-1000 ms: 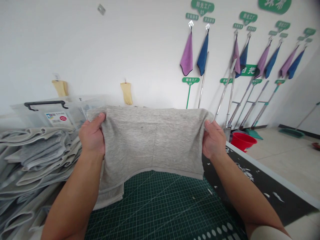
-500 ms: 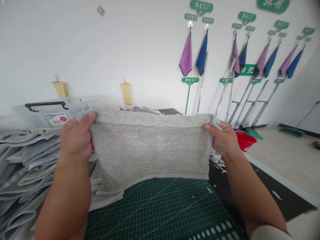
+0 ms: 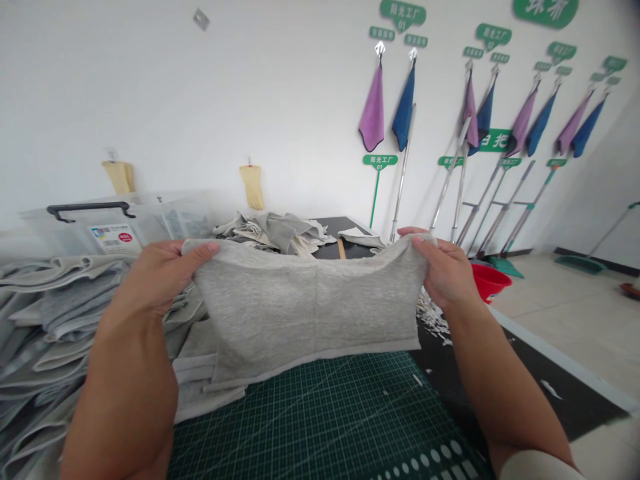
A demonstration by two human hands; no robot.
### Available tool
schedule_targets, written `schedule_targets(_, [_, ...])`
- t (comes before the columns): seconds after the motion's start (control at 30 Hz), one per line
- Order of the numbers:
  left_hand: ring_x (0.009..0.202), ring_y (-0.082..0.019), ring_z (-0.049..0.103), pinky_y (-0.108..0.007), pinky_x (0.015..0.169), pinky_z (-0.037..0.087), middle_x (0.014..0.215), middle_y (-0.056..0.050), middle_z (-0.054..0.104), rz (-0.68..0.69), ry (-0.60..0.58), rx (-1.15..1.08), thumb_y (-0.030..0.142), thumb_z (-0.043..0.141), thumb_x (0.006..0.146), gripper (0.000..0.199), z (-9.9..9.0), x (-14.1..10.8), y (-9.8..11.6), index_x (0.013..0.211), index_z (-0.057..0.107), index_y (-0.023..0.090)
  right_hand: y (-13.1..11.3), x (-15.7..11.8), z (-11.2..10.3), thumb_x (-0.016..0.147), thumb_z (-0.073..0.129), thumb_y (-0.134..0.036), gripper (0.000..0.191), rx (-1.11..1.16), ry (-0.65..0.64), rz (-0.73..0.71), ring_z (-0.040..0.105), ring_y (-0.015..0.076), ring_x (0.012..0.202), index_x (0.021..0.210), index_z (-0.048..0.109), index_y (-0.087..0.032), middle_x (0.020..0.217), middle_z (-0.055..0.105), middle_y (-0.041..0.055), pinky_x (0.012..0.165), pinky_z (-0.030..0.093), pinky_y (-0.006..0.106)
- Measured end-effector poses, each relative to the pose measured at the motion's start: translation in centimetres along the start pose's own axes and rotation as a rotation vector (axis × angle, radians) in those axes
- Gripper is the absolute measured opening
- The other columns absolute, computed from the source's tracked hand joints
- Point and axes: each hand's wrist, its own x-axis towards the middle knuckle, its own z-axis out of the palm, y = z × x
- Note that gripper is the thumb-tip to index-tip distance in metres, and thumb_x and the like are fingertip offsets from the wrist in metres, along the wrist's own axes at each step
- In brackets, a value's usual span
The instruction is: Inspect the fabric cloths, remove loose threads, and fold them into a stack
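Observation:
Both my hands hold up a piece of heather-grey cotton cloth (image 3: 305, 307) by its top edge, which sags slightly in the middle. My left hand (image 3: 155, 277) pinches the cloth's left corner between thumb and fingers. My right hand (image 3: 443, 270) grips the right corner in the same way. The cloth hangs in front of me above a green cutting mat (image 3: 310, 420), and its lower hem shows a double layer at the left. A stack of folded grey cloth pieces (image 3: 60, 333) lies just under my left forearm.
A clear plastic storage box (image 3: 115, 227) with a black handle stands behind the stack. A heap of grey fabric scraps (image 3: 273, 233) lies on the black tabletop (image 3: 345, 230) beyond. White trimmings (image 3: 430, 317) lie at the right. A red bucket (image 3: 490, 280) and mops stand by the wall.
My hands have moved apart, with the left going furthest outward, stretching the cloth wider. The cloth's top edge has dropped, uncovering the heap of scraps behind it.

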Motion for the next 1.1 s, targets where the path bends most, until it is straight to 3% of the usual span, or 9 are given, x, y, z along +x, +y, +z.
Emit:
schedule_targets(0.1, [0.062,-0.014,0.059,-0.02,0.056,0.049,0.069,-0.004,0.068,0.007,-0.155,-0.029,0.03,0.078,0.06,0.027,-0.4,0.1,-0.2,0.073,0.069,0.008,-0.3,-0.2,-0.2,0.072,0.067,-0.037,0.026,-0.003,-0.145,0.059,0.064,0.0196,0.07,0.081,0.071,-0.013,0.08,0.069,0.007,0.058,0.049,0.028])
schedule_targets(0.17, [0.062,-0.012,0.058,-0.019,0.058,0.049,0.069,-0.003,0.066,0.028,-0.111,-0.162,0.026,0.078,0.059,0.025,-0.4,0.3,-0.2,0.074,0.068,0.009,-0.3,-0.1,-0.4,0.072,0.066,-0.037,0.026,0.018,-0.161,0.043,0.064,0.021,0.071,0.078,0.071,-0.012,0.08,0.07,0.0087,0.059,0.05,0.029])
schedule_targets(0.27, [0.064,-0.015,0.06,-0.024,0.06,0.051,0.075,-0.004,0.067,0.065,0.004,-0.393,0.029,0.077,0.059,0.036,-0.1,0.4,0.3,0.088,0.067,0.01,0.1,0.4,-0.6,0.068,0.068,-0.037,0.024,0.099,-0.021,-0.018,0.063,0.0185,0.063,0.072,0.069,-0.013,0.071,0.068,0.0059,0.055,0.05,0.028])
schedule_targets(0.37, [0.076,-0.022,0.062,-0.033,0.066,0.054,0.088,-0.009,0.067,0.161,-0.011,-0.521,0.038,0.07,0.064,0.045,0.4,0.3,0.9,0.096,0.066,0.008,0.5,0.9,-0.6,0.063,0.073,-0.033,0.018,0.195,0.17,-0.123,0.061,0.0159,0.057,0.063,0.063,-0.017,0.059,0.063,-0.0006,0.054,0.051,0.026])
schedule_targets(0.43, [0.085,-0.024,0.061,-0.036,0.073,0.054,0.09,-0.008,0.068,0.239,0.0,-0.565,0.039,0.066,0.066,0.041,0.9,0.3,1.2,0.093,0.066,0.009,0.6,1.1,-0.4,0.062,0.073,-0.031,0.018,0.228,0.235,-0.182,0.062,0.0161,0.059,0.061,0.061,-0.018,0.057,0.06,-0.0025,0.054,0.051,0.027])
schedule_targets(0.57, [0.091,-0.019,0.06,-0.033,0.083,0.051,0.086,-0.001,0.069,0.365,0.184,-0.597,0.024,0.067,0.066,0.023,1.6,0.6,1.1,0.085,0.065,0.011,0.4,1.0,0.0,0.064,0.073,-0.032,0.018,0.226,0.288,-0.218,0.063,0.0173,0.064,0.064,0.061,-0.018,0.059,0.061,-0.0024,0.056,0.053,0.028])
schedule_targets(0.83, [0.073,-0.017,0.063,-0.036,0.075,0.054,0.075,-0.001,0.069,0.212,0.185,-0.439,0.016,0.071,0.066,0.027,2.4,-0.3,1.0,0.091,0.066,0.009,0.1,0.7,-0.5,0.063,0.075,-0.032,0.022,0.104,0.258,-0.179,0.063,0.0186,0.063,0.079,0.067,-0.019,0.058,0.062,-0.0025,0.055,0.052,0.03])
schedule_targets(1.03, [0.079,-0.016,0.062,-0.03,0.077,0.051,0.091,-0.003,0.069,0.205,-0.016,-0.15,0.025,0.066,0.073,0.037,3.0,-1.5,1.3,0.107,0.062,0.011,-0.2,0.3,-0.7,0.063,0.074,-0.031,0.02,-0.01,0.162,-0.12,0.059,0.0159,0.054,0.08,0.068,-0.022,0.064,0.065,-0.0016,0.05,0.049,0.029])
schedule_targets(1.1, [0.077,-0.016,0.062,-0.029,0.074,0.05,0.088,-0.002,0.069,0.161,-0.044,0.089,0.029,0.06,0.078,0.034,3.2,-1.6,1.3,0.108,0.061,0.012,0.0,0.1,-0.5,0.064,0.073,-0.033,0.019,-0.073,0.144,-0.081,0.056,0.0149,0.05,0.078,0.068,-0.02,0.06,0.062,-0.0014,0.048,0.046,0.029])
